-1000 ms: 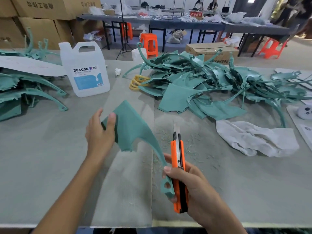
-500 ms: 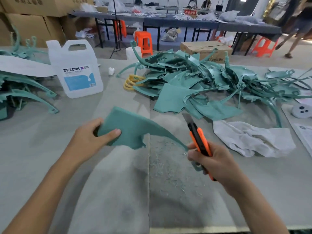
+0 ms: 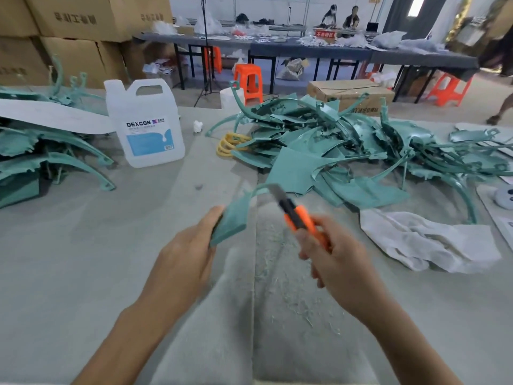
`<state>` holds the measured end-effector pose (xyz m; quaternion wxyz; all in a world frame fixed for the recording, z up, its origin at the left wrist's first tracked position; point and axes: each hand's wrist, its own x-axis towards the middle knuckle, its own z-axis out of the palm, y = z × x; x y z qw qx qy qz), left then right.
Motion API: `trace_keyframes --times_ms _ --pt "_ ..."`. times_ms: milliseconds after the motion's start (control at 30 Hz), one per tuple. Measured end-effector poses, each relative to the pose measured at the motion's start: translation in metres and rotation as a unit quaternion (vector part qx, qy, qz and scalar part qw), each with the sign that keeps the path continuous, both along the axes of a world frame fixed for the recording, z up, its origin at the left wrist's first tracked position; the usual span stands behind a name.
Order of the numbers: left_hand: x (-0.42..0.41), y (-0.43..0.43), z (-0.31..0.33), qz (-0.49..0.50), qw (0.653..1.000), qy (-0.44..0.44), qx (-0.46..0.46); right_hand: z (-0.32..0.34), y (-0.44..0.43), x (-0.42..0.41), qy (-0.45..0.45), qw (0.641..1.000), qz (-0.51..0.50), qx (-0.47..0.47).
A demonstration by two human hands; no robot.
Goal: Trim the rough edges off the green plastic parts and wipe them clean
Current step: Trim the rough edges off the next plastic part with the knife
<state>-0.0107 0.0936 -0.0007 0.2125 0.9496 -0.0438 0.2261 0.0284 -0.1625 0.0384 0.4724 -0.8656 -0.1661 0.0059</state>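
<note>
My left hand (image 3: 184, 258) grips a green plastic part (image 3: 232, 218) by its wide end, held edge-on above the table with its thin curved arm reaching up and right. My right hand (image 3: 337, 259) grips an orange utility knife (image 3: 298, 216); the extended blade touches the part's curved arm near its tip. A big pile of green parts (image 3: 347, 145) lies at the back right. A second pile of green parts (image 3: 41, 154) sits at the far left. A white cloth (image 3: 424, 240) lies crumpled right of my hands.
A white DEXCON jug (image 3: 147, 126) stands at the back left. Yellow rings (image 3: 230, 143) lie beside the big pile. Green shavings (image 3: 288, 290) litter the grey table (image 3: 83, 245) below my hands. Cardboard boxes, orange stools and benches stand beyond.
My left hand has turned the green part from flat-on to edge-on and raised it. My right hand let go of the part's tip and brought the knife up against its curved arm.
</note>
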Motion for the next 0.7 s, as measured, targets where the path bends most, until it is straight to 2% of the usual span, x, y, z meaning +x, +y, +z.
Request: trace_keyframes --times_ms 67,133,300,500,700 --pt "0.000 -0.001 -0.003 -0.019 0.998 -0.012 0.067 -0.001 0.005 -0.013 -0.016 0.998 0.035 -0.050" --pt "-0.003 -0.003 -0.003 -0.029 0.995 -0.021 0.090 0.001 0.002 -0.018 -0.035 0.994 0.047 -0.096" --pt "-0.006 -0.002 -0.007 -0.025 0.997 -0.018 0.072 0.004 -0.004 -0.022 -0.037 0.982 0.080 -0.168" --pt "-0.011 0.001 -0.012 -0.030 0.998 -0.006 0.056 -0.005 -0.007 -0.010 -0.036 0.978 0.082 -0.188" --pt "-0.021 -0.001 -0.023 -0.030 0.999 0.002 0.029 -0.016 -0.003 0.040 -0.030 0.976 0.060 -0.209"
